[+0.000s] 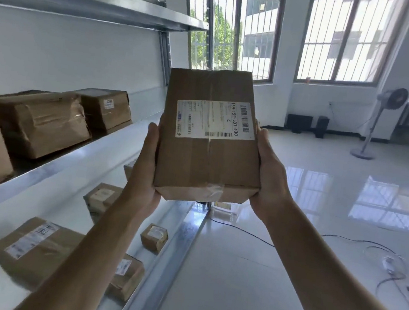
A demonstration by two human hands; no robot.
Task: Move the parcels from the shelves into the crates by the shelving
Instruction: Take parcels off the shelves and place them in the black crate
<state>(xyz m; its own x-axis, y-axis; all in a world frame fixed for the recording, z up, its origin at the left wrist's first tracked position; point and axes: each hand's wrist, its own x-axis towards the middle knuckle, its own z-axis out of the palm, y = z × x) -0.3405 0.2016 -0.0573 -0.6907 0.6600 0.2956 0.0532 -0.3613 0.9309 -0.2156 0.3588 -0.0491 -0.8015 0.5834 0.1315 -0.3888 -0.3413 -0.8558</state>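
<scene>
Parcel [210, 135], taped — label [214, 119] upward, readable. Left hand [146, 171] at 9 o'clock, right hand [269, 176] at 3 — each clasps a side, sharing weight; fingers hidden beneath.

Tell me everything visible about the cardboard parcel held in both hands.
The parcel is a brown cardboard box, sealed with clear tape along its top seam and over the near end. A white shipping label with barcodes lies across its top face. It is held in the air beside the shelving, the left hand gripping its left side and the right hand its right.
</scene>
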